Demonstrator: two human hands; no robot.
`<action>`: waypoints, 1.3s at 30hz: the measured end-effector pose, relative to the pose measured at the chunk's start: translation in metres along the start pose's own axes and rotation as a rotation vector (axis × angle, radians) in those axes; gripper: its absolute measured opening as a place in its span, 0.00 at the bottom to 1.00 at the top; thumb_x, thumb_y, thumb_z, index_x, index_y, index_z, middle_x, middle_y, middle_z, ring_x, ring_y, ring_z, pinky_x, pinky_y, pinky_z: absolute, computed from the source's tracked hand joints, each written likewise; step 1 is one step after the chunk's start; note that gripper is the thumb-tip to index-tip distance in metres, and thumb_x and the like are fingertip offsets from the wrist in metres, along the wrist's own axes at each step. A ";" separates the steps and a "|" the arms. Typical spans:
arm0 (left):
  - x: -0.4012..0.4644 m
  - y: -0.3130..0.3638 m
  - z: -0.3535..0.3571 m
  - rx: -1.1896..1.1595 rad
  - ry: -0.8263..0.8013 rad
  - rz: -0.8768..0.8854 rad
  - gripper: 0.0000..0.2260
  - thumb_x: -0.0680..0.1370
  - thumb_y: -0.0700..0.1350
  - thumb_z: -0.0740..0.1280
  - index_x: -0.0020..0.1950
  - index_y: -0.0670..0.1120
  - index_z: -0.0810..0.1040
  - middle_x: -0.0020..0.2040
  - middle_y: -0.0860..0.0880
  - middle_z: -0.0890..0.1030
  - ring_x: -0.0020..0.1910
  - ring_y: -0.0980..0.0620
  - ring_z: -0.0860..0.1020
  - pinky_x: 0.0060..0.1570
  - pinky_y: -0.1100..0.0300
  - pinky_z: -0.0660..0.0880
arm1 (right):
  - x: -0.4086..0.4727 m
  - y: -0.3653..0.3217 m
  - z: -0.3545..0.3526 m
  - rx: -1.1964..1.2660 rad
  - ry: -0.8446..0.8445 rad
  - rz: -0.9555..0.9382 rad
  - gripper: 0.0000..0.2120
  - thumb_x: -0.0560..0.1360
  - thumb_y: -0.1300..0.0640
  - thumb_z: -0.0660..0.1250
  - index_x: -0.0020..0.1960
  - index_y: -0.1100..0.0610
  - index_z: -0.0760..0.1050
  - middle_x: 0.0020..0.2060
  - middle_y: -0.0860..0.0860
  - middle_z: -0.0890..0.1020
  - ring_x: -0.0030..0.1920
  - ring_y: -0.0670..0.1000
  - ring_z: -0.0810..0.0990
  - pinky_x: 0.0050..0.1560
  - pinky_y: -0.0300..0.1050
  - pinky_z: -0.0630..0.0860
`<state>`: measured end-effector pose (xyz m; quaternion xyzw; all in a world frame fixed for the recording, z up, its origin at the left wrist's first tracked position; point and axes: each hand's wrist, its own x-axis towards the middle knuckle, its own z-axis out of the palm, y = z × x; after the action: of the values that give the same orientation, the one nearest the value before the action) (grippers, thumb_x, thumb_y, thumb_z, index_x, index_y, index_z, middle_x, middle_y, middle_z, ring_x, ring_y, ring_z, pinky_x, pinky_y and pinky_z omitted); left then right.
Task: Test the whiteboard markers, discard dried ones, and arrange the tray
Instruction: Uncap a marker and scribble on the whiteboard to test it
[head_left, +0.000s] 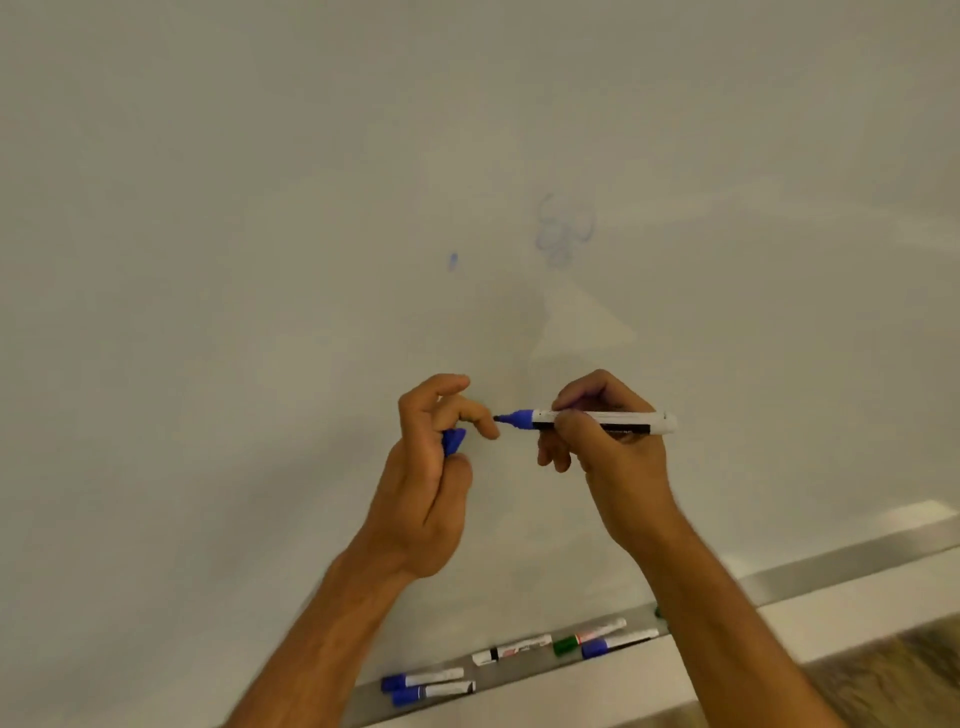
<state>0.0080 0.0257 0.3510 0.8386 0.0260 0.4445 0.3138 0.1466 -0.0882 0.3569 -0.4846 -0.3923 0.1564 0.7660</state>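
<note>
my right hand (602, 436) holds the uncapped blue marker (587, 420) before the board (311, 208), left fingers (441, 415) curled round its cap (453, 441); testing seems done, so recapping needs careful lining up.

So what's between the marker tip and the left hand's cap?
In the head view, only the left hand's curled fingers: the marker tip points at them, nearly touching. The blue cap sits behind them, gripped in that hand.
</note>
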 end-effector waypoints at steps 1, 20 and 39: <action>-0.003 0.001 0.002 -0.007 -0.029 -0.016 0.29 0.72 0.29 0.55 0.66 0.55 0.58 0.56 0.50 0.76 0.42 0.52 0.74 0.53 0.64 0.71 | -0.004 0.002 -0.001 0.007 0.011 0.013 0.03 0.70 0.64 0.66 0.43 0.60 0.77 0.32 0.59 0.82 0.30 0.57 0.81 0.31 0.44 0.78; -0.012 0.002 0.010 0.064 -0.353 -0.278 0.46 0.80 0.34 0.62 0.70 0.70 0.31 0.77 0.62 0.59 0.69 0.64 0.67 0.55 0.86 0.56 | -0.025 0.000 -0.001 -0.159 0.019 0.095 0.03 0.71 0.60 0.68 0.41 0.58 0.80 0.30 0.56 0.83 0.26 0.57 0.80 0.27 0.42 0.78; -0.029 0.002 0.022 -0.016 -0.332 -0.303 0.49 0.77 0.28 0.62 0.71 0.71 0.35 0.77 0.60 0.60 0.67 0.71 0.61 0.60 0.83 0.58 | -0.049 0.017 0.012 -0.147 0.024 0.163 0.05 0.76 0.68 0.68 0.42 0.60 0.79 0.32 0.56 0.84 0.28 0.56 0.83 0.30 0.46 0.82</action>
<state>0.0067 0.0035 0.3221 0.8843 0.0960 0.2484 0.3835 0.1084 -0.1030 0.3228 -0.5718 -0.3527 0.1833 0.7177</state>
